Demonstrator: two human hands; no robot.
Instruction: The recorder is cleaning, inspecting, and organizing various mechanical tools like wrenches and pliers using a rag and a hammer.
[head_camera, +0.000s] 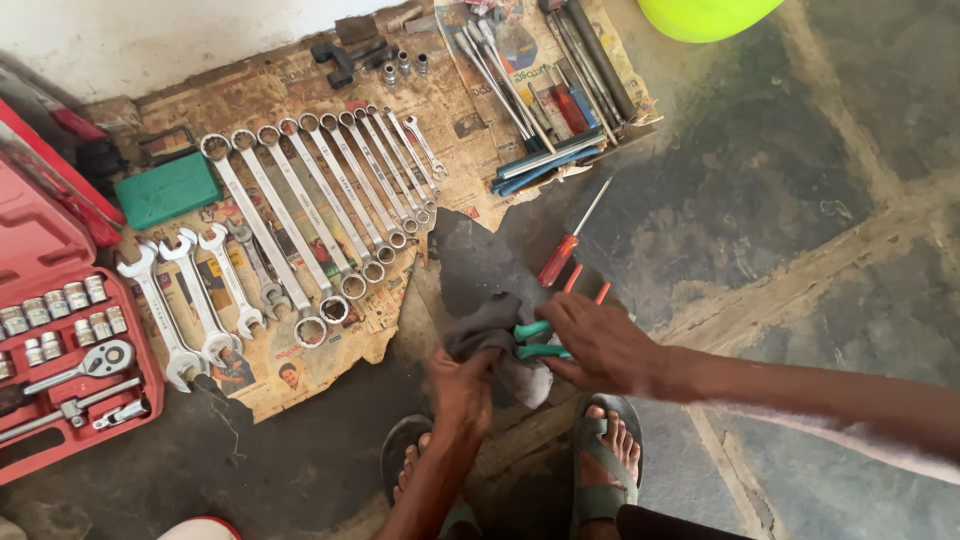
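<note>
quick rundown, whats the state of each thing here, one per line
left hand: closed on the grey rag
right hand: gripping the green-handled pliers
grey rag: crumpled, wrapped over the pliers' head
green-handled pliers: held, head hidden by the rag
red screwdriver: lying loose on the floor
red socket case: lid open, sockets seated
ring spanners: laid out in a row on newspaper

The grey cloth (495, 340) hides the green-handled pliers' (535, 340) jaws; red socket case (60, 330) cut off left.
</note>
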